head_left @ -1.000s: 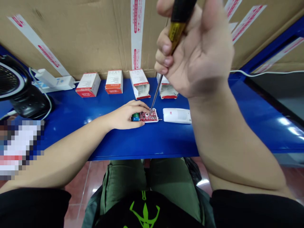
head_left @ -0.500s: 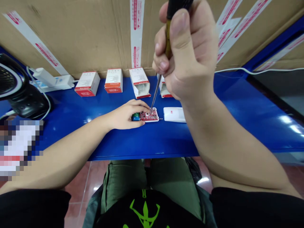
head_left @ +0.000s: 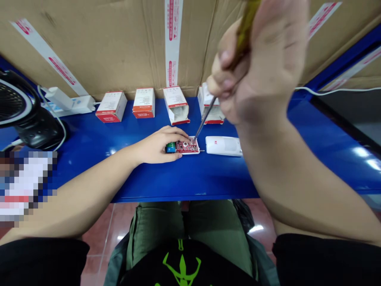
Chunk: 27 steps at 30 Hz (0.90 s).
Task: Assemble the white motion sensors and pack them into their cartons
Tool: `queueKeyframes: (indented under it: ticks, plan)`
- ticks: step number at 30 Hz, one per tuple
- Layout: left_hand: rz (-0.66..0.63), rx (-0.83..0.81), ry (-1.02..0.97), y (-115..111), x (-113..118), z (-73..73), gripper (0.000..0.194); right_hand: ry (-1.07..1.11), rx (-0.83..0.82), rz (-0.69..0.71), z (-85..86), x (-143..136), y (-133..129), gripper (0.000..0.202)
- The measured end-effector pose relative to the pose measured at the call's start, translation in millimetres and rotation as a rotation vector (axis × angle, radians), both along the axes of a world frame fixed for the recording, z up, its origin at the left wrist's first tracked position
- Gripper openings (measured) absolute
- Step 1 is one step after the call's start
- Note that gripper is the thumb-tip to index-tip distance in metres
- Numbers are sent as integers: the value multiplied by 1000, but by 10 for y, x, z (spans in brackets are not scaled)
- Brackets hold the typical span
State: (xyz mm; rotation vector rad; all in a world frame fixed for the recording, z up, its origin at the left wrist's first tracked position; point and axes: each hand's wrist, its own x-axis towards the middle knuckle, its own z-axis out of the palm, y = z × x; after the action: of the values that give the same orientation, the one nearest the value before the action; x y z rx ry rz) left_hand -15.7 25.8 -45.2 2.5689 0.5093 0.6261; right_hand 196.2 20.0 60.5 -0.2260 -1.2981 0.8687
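Observation:
On the blue table lies a small device with a red circuit board point(head_left: 188, 147) in a white casing, with a green and blue battery point(head_left: 170, 147) at its left end. My left hand point(head_left: 159, 145) grips the casing between fingers and thumb. Raised at the upper right, my right hand point(head_left: 258, 67) is wrapped round a screwdriver point(head_left: 204, 118) with a yellowish handle; its metal shaft slants down to the board's upper right part. A white plastic cover point(head_left: 223, 145) lies just right of the device.
Several red and white boxes point(head_left: 143, 103) line the back of the blue table point(head_left: 178, 180), against cardboard point(head_left: 119, 47). At the left are a power strip point(head_left: 81, 105), a black device point(head_left: 35, 131) and a pixelated object point(head_left: 26, 178). A white cable point(head_left: 336, 91) runs at the back right.
My right hand has moved right with the screwdriver, whose tip has shifted right on the board. More of the white cover and the rightmost box shows. My left hand keeps its hold.

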Motion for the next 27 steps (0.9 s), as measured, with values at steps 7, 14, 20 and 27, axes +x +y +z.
queueKeyframes:
  ticks: [7, 14, 20, 27]
  plan:
    - [-25, 2, -2, 2, -22, 34, 36, -484, 42, -116, -10, 596, 183, 16]
    - [87, 72, -35, -52, -53, 139, 36, -1477, -36, -287, -544, 1084, 341, 17]
    - [270, 129, -69, -25, -145, 200, 34, -1765, 57, -379, -767, 1097, 321, 33]
    - [164, -9, 79, -16, -171, 209, 51, -1713, 16, -392, -669, 1204, 222, 35]
